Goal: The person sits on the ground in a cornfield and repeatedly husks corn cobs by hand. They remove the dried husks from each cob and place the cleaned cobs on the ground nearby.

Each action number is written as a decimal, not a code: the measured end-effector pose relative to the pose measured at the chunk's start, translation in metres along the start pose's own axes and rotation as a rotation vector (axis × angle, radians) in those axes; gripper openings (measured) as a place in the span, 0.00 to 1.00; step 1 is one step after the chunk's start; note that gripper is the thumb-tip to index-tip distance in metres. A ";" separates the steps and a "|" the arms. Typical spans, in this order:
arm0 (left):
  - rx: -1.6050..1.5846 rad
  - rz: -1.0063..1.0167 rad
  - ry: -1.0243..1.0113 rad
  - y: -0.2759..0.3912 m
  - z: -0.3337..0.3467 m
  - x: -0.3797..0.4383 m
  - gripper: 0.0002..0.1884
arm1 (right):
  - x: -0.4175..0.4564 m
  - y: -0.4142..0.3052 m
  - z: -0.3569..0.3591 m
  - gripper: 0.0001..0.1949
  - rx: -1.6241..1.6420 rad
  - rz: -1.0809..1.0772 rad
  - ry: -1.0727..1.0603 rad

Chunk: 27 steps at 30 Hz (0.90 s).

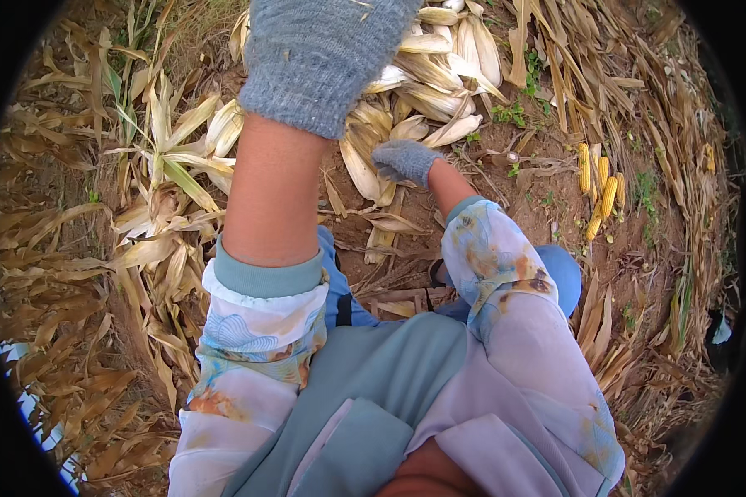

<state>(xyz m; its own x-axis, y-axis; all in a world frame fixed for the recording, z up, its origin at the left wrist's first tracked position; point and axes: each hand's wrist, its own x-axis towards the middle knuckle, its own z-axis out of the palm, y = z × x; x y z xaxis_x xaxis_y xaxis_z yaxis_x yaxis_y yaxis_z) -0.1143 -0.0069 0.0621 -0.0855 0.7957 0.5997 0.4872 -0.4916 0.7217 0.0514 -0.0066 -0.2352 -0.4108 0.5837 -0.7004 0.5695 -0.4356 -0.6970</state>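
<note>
My left hand (329, 59), in a grey knitted glove, reaches up over the top edge of the picture, close to the camera. Its fingers are cut off from view, so what it holds is hidden. My right hand (404, 161), gloved in the same grey knit, is low beside a heap of corn ears in dry husks (435, 87). Its fingers look curled against the pale husks (363, 164) at the heap's near end. Whether they grip an ear cannot be made out. Part of the heap is covered by the left glove.
Several bare yellow corn cobs (606, 192) lie on the reddish soil (553, 223) to the right. Dry corn stalks and leaves (653, 118) line the right side. Opened husks (168, 155) and more dead leaves (50, 261) spread at left. My knees in blue trousers (559, 273) are below.
</note>
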 end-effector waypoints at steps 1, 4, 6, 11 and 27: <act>-0.041 -0.018 0.002 0.006 -0.006 0.000 0.16 | 0.010 0.008 0.026 0.28 0.115 0.043 -0.041; -0.125 -0.023 0.001 0.033 -0.025 -0.001 0.15 | 0.068 0.064 0.081 0.29 -0.180 -0.048 0.097; -0.044 0.047 0.056 0.038 -0.043 -0.005 0.14 | 0.070 0.070 0.111 0.31 -0.251 0.119 0.274; 0.060 0.173 0.080 0.005 -0.030 -0.013 0.14 | 0.087 0.098 0.130 0.38 -0.174 0.218 0.588; 0.117 -0.051 -0.090 -0.013 -0.013 -0.011 0.15 | 0.135 0.130 0.147 0.40 -0.028 0.130 0.351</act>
<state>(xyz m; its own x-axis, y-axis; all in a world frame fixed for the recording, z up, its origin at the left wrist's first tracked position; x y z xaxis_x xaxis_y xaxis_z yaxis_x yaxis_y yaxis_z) -0.1310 -0.0140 0.0503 -0.0368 0.8496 0.5261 0.5826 -0.4095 0.7020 -0.0350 -0.0850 -0.4432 -0.0674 0.7262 -0.6842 0.6221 -0.5055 -0.5979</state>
